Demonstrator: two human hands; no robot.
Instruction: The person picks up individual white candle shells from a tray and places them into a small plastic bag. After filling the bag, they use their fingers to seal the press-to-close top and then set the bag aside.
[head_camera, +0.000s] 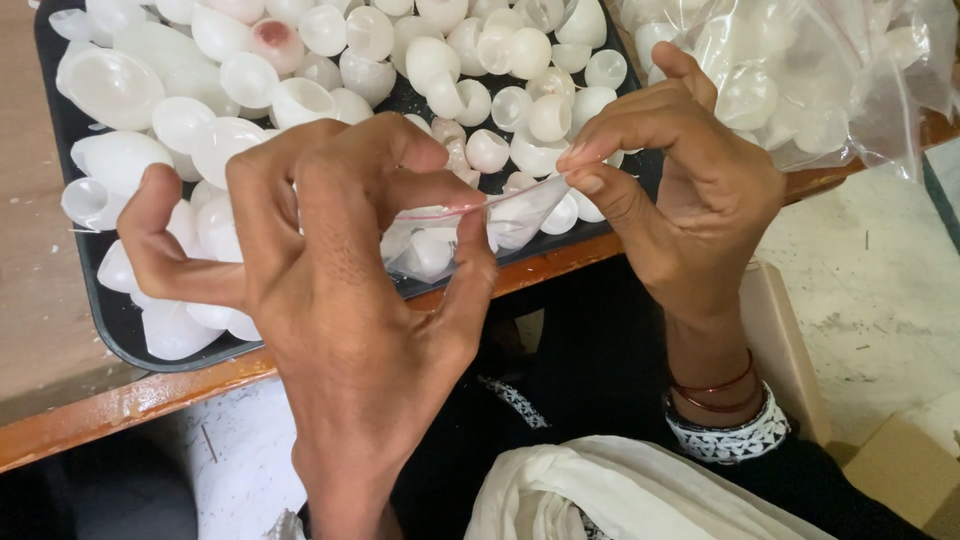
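Left hand: my left hand (340, 300), centre of the frame, has thumb and fingers pinched together on one end of the bag's top edge.
Right hand: my right hand (680, 180), right of centre, is clamped on the other end.
Bag: small clear zip bag (480, 220) stretched between both hands, holding white pieces.
Tray: black tray (110, 320), upper left, piled with white shell-like cups (180, 120).
Surface: wooden surface (40, 250) under the tray.

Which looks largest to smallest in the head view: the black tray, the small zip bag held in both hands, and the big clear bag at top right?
1. black tray
2. big clear bag, cut off by the frame, so its rank against the tray is unsure
3. small zip bag, pinched between left hand and right hand
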